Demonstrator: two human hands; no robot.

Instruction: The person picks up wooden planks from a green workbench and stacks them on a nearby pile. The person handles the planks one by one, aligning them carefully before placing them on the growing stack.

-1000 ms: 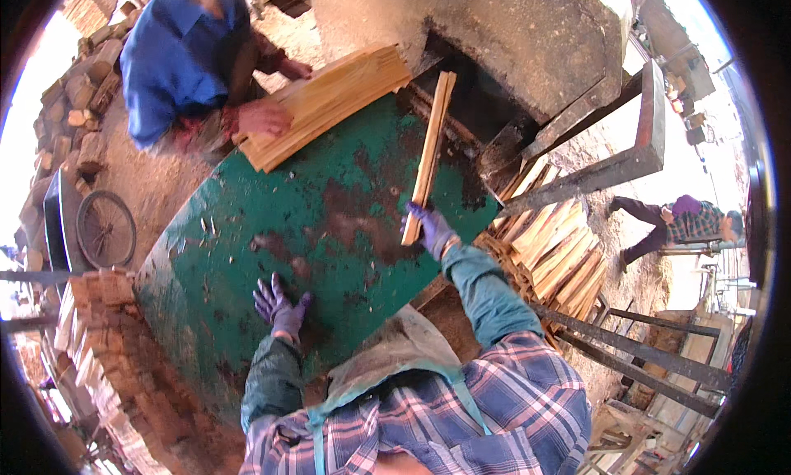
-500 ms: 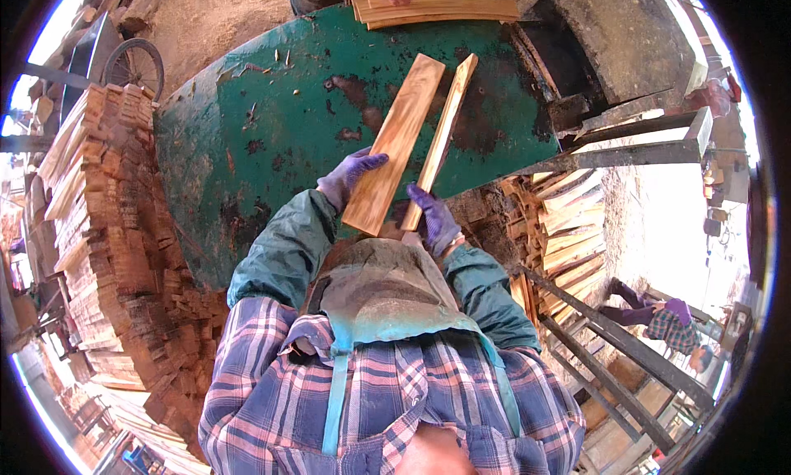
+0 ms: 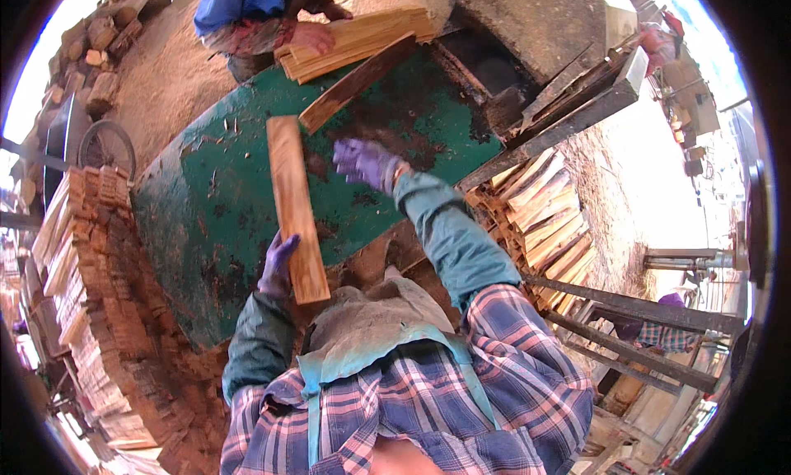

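At nine o'clock a stack of cut slats (image 3: 78,252) lines the green table (image 3: 206,219). The left hand (image 3: 278,267), gloved in purple, grips the near end of a flat wooden board (image 3: 292,203) lying lengthwise on the tabletop, pointing toward twelve. To handle it well, the grip should stay firm near the end so the board does not swing. The right hand (image 3: 367,162), at one o'clock from the board, hovers fingers spread, grasping nothing. A darker plank (image 3: 358,81) lies beyond, where a co-worker's hand (image 3: 311,37) steadies a slat bundle (image 3: 362,37).
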